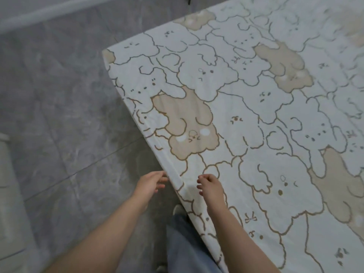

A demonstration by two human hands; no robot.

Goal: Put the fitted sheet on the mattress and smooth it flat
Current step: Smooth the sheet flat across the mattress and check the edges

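A white fitted sheet (pixel 246 119) printed with outlined white and beige bears covers the mattress, filling the right and upper part of the view. It lies mostly flat, with a small fold along the near left edge. My left hand (pixel 151 183) hovers just off that edge, fingers apart and tips near the fabric. My right hand (pixel 210 185) is above the sheet just inside the edge, fingers loosely curled and holding nothing. The mattress itself is hidden under the sheet.
Grey marbled floor tiles (pixel 59 115) lie to the left of the bed. A white baseboard (pixel 49 12) runs along the top left. My jeans leg (pixel 185 245) and shoe (pixel 178 209) stand against the bed's edge. A pale object (pixel 6 194) sits at the far left.
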